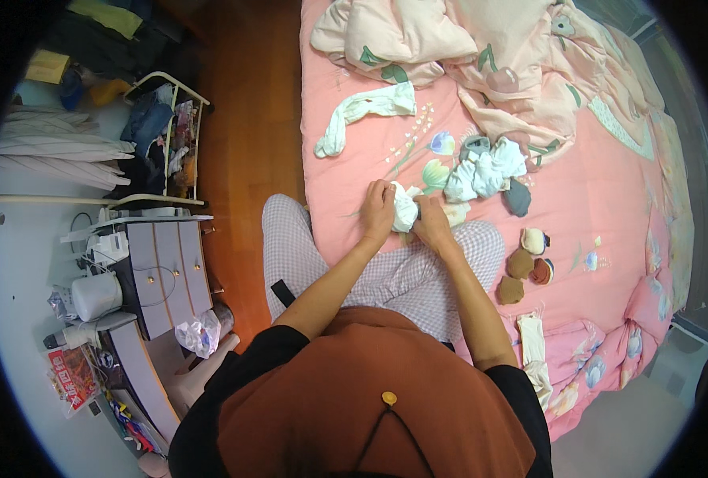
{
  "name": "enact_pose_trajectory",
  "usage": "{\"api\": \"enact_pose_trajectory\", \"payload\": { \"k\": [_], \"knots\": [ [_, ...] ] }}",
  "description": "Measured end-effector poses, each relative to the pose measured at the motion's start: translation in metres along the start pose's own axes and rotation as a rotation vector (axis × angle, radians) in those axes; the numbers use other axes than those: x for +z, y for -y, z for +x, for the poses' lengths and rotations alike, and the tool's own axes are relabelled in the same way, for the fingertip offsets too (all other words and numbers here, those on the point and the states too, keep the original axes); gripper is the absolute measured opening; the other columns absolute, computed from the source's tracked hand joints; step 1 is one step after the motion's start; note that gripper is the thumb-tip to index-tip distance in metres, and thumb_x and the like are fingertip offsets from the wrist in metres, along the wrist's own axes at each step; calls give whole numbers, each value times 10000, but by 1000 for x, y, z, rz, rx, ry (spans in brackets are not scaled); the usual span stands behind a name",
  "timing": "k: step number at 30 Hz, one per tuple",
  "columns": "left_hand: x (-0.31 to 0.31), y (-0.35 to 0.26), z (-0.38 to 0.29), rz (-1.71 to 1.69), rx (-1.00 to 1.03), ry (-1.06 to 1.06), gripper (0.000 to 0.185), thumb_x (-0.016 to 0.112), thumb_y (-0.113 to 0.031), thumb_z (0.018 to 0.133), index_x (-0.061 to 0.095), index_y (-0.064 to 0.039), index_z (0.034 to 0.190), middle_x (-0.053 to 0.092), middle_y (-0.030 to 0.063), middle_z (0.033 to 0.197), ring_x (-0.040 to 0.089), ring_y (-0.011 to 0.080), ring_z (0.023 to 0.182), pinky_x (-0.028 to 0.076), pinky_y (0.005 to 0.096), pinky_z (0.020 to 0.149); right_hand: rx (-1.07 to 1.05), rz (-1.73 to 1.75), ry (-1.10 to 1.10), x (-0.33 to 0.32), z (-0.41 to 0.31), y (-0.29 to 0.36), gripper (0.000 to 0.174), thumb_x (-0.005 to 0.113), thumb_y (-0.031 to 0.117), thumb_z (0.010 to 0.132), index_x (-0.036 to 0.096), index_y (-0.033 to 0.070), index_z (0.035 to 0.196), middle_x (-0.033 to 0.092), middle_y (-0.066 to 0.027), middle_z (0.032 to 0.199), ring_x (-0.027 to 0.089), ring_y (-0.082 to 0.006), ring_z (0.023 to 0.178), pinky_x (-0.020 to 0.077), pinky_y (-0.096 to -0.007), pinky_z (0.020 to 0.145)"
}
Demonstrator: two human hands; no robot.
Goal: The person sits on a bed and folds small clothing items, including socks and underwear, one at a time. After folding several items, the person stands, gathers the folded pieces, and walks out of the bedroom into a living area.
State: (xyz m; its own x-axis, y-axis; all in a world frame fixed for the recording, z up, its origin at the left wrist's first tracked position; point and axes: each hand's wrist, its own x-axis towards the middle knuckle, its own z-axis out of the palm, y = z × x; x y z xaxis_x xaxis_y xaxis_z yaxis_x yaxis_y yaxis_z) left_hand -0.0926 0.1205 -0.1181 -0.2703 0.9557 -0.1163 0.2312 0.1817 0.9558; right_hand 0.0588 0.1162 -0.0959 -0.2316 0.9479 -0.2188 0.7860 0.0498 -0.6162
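Note:
Between my hands, just above the pink bedsheet, is a bunched white sock (pixel 404 207). My left hand (pixel 379 209) grips its left side, and my right hand (pixel 430 220) holds its right edge, where a bit of dark grey shows. A pale cloth (pixel 456 213) lies right behind my right hand. A heap of white socks (pixel 485 173) lies beyond it, with a grey balled sock (pixel 517 198) at its edge. One long white sock (pixel 366 109) lies bent near the bed's far left. Several rolled socks, brown, cream and rust (pixel 520 263), sit to the right.
A crumpled pink quilt (pixel 509 71) covers the far part of the bed (pixel 593 209). Cream cloth pieces (pixel 532 343) lie near my right elbow. Left of the wooden floor (pixel 246 131) stand a drawer cabinet (pixel 169 269) and a wheeled rack (pixel 181 143) with clothes.

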Motion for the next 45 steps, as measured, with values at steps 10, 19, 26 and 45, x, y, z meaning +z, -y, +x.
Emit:
{"api": "enact_pose_trajectory", "payload": {
  "k": [10,19,26,45],
  "knots": [
    [-40,-20,29,260,685,305,196,675,-132,889,590,-12,1018,580,154,1052,560,336,975,468,423,871,-208,166,-155,-15,-4,3,549,607,-80,758,523,-18,1297,527,-246,1251,509,-434,1153,422,-477,1006],
    [-98,2,124,742,221,-124,356,689,-156,856,589,-64,1185,551,181,1210,484,359,1186,406,505,969,-178,-16,-351,-50,-33,32,554,636,-51,799,510,-10,1337,528,-234,1277,516,-423,1163,436,-474,1000],
    [-97,-101,38,253,327,64,215,633,-49,837,589,13,1038,583,166,1031,601,311,967,471,369,855,-334,394,-228,-76,-49,104,723,679,-59,808,396,43,1465,430,-206,1387,585,-351,1102,505,-397,913],
    [-24,-151,-130,-729,-518,940,393,498,-189,1051,441,-10,1396,593,71,1153,616,129,962,541,288,791,-362,96,-648,-115,-162,52,550,588,-93,742,607,2,1284,602,-181,1202,628,-351,1046,522,-395,905]
  ]
}}
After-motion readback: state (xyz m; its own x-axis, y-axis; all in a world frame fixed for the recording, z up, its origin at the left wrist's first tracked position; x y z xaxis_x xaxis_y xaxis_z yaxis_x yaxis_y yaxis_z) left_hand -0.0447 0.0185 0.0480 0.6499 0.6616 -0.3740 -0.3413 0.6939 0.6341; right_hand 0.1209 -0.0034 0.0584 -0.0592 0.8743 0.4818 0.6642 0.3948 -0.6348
